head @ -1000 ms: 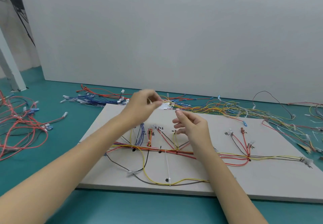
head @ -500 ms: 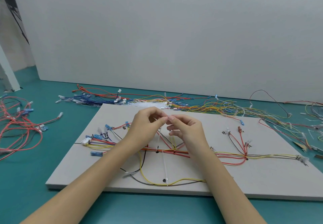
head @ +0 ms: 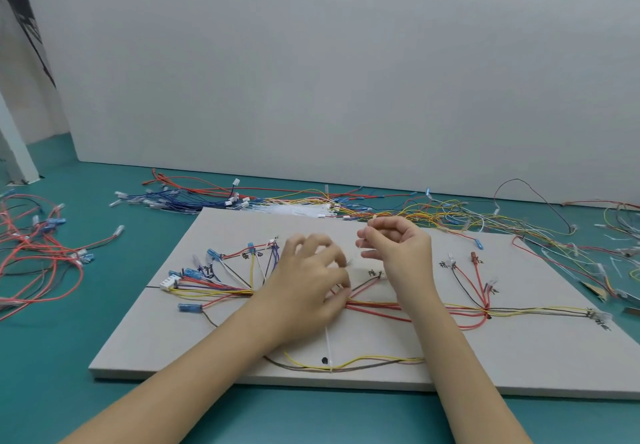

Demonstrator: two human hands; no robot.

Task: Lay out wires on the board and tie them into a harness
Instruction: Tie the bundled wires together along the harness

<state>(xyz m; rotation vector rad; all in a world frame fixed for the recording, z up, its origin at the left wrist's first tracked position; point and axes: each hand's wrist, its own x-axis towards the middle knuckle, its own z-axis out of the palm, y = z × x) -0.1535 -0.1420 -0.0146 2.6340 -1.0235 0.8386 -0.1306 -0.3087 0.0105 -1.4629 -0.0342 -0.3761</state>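
Red, yellow, blue wires (head: 377, 306) flat on grey board (head: 519, 357) — bundled centrally; ends fanned left

Both forearms are bare from the lower edge of the view up to the wrists, with no sleeve showing on either. The left hand (head: 308, 284) and the right hand (head: 398, 249) are bare as well: no glove, ring, watch or band shows. Fingernails look short and unpainted.

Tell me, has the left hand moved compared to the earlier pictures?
Yes. The left hand has come down toward the person, from beyond the far edge of the flat grey board onto the bundled red and yellow wires at its middle.
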